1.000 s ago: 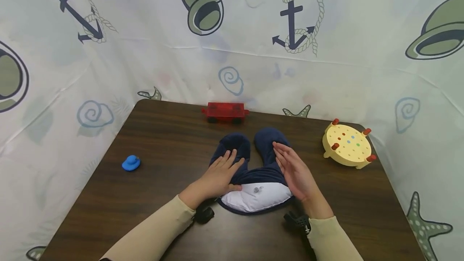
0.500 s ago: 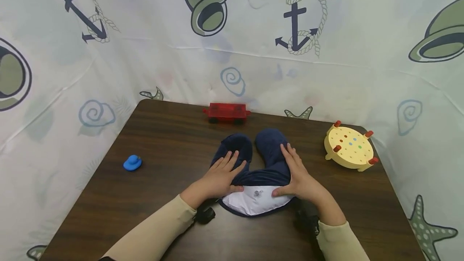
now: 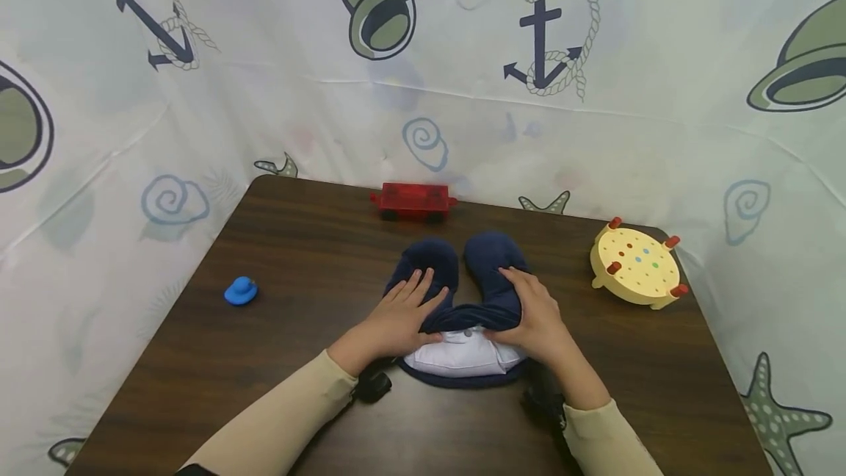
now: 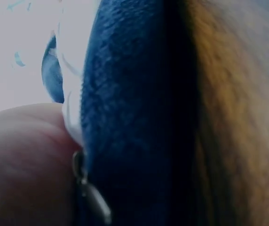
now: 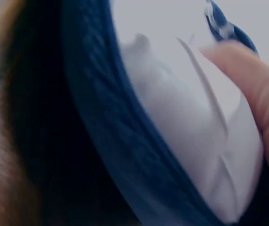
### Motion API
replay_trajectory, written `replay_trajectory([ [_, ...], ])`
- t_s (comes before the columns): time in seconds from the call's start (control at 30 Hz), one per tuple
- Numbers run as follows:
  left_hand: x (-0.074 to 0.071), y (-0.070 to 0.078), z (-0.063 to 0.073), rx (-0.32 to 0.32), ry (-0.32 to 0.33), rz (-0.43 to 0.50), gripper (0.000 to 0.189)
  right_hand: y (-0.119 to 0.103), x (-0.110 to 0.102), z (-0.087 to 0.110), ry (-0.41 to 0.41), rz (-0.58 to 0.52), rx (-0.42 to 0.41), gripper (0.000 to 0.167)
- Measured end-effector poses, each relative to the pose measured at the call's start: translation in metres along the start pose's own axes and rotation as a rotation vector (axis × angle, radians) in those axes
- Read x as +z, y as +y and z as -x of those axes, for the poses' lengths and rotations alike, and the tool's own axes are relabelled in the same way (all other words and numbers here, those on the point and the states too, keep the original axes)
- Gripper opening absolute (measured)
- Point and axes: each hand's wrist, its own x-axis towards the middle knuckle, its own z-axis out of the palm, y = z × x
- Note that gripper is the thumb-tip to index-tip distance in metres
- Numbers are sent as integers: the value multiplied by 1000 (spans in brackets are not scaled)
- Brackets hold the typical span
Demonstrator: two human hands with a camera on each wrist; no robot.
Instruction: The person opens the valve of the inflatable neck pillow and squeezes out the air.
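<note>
A navy U-shaped neck pillow (image 3: 492,259) lies on the table, its two arms pointing away from me. Its cover is unzipped along the near curve, exposing a white inner bladder (image 3: 456,358) with a small clear valve (image 3: 468,331). My left hand (image 3: 390,322) rests on the pillow's left arm with fingers straight and spread, thumb on the white part. On the other side my right hand (image 3: 538,318) grips the right arm, fingers bent over the navy fabric and thumb on the bladder. A metal zipper pull (image 4: 94,197) hangs beside the left thumb in the left wrist view.
At the table's back edge stands a red toy wagon (image 3: 414,200). A blue toy duck (image 3: 241,291) sits to the left. Back right is a round yellow pegboard toy (image 3: 636,263) with red pegs. A sea-patterned cloth (image 3: 297,116) hangs behind the table.
My right hand first turned palm-down onto the pillow, then its fingers bent and its thumb moved inward. The white bladder is now more bunched near the valve. The left hand stays put.
</note>
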Motion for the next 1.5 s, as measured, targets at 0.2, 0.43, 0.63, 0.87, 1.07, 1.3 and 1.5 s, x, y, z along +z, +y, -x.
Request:
replay_trajectory([
  [0.2,-1,0,-3,7,-4,26,90,13,-4,6,-72,-74,9,141],
  [0.43,-9,0,-1,-1,19,75,87,12,-2,-2,-40,-120,84,94],
  [0.63,-8,-1,-1,-9,27,84,91,12,1,1,-53,-199,179,69],
  [0.87,-1,-2,-2,9,0,10,95,10,-5,4,-62,-5,58,142],
  [1.07,-4,-3,1,18,8,41,95,5,-5,-9,-82,101,-29,146],
  [1.3,-9,-8,3,-10,17,64,98,2,-10,-23,-322,71,21,99],
  [1.5,-2,-5,0,-6,3,61,99,-6,-17,-19,-322,140,7,105],
])
